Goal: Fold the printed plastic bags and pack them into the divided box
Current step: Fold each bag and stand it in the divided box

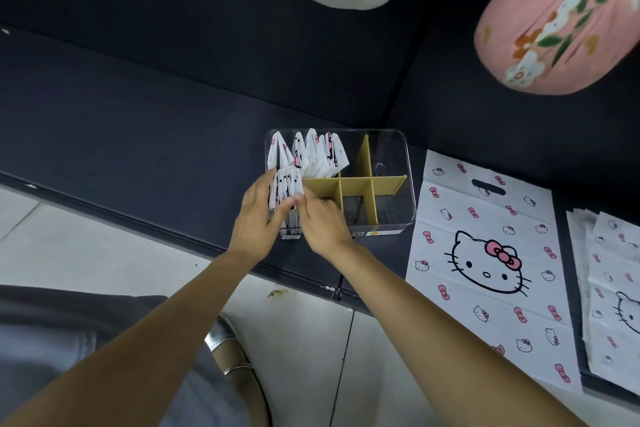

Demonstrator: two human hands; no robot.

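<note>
Left hand (254, 218) and right hand (320, 218) both pinching a folded bag (285, 191), standing upright in the near left compartment of the clear box (398, 218). More folded bags (311, 152) packed upright in the far left compartment; other compartments between the yellow dividers (363, 180) bare. Flat printed bag (485, 260) just right of the box, further bags (609, 281) beyond it, all on the dark seat (138, 121).

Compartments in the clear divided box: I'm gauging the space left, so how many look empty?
4 at least: of the clear plastic box's six yellow-divided cells, the far-middle, far-right, near-middle and near-right look empty. Folded printed bags fill the far-left; hands cover the near-left.
</note>
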